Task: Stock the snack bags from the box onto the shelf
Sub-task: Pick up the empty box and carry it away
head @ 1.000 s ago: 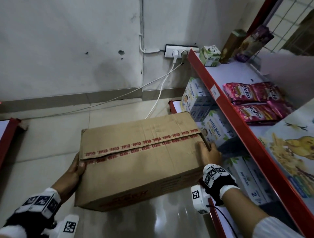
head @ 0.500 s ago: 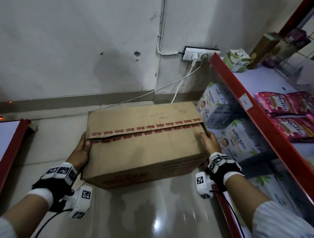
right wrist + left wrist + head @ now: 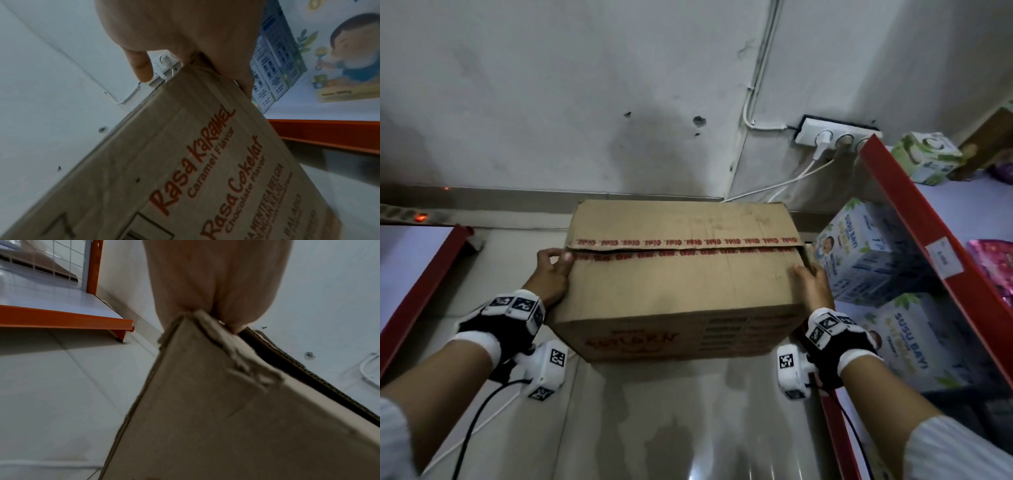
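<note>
Box (image 3: 681, 281): corrugated, stiff, flaps closed but the tape seam is split; on the floor (image 3: 654, 428) below the wall, beside the shelf (image 3: 914, 219). Weight likely modest if bags fill it. Left hand (image 3: 551, 270) and right hand (image 3: 813, 284) each curl round an upper end corner. Shelf edge crowds the right; open floor nearer and left.

The box (image 3: 681, 277) is being viewed from above by the head camera; both wrist cameras are being pressed close, seemingly looking upward along its ends.
</note>
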The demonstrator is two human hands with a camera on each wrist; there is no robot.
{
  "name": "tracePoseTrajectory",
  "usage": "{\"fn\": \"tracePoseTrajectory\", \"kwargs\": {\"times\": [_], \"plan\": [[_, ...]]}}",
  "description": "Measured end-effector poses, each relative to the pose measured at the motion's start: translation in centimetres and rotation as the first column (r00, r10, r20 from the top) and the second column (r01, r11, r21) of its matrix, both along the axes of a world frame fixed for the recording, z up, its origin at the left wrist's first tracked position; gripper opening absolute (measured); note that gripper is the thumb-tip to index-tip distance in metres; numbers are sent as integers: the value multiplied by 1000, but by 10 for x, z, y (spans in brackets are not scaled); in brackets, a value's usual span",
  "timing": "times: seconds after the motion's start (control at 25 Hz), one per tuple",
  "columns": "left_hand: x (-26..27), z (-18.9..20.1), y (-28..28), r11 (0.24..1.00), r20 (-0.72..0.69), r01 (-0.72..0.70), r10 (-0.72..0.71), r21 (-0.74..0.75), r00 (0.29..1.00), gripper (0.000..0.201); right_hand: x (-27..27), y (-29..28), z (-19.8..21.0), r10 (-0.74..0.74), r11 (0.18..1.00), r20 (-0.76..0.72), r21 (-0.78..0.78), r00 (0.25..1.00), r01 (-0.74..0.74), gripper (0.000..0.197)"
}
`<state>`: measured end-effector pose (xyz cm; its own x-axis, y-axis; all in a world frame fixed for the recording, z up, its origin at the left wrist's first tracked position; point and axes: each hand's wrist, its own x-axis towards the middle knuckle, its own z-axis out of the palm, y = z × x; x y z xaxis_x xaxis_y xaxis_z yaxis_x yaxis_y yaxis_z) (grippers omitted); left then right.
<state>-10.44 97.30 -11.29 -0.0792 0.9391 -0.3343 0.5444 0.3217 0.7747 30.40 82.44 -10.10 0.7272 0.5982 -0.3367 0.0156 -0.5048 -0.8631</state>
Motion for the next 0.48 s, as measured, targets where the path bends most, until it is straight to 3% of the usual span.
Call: {"fn": "tracePoseTrajectory", "kwargs": {"times": [0.16,0.32,0.48], "plan": [[12,7,29,996,-11,-27,28,82,1000,42,9,31,3,22,999,2,41,1000,-22,49],[22,-1,52,996,-81,-40,47,85,996,41,8,50,-3,47,998,91,-49,995,-43,64],[32,-6,57,989,-82,-83,94,123,992,36,14,57,-7,48,997,152,-73,987,-37,65]]}}
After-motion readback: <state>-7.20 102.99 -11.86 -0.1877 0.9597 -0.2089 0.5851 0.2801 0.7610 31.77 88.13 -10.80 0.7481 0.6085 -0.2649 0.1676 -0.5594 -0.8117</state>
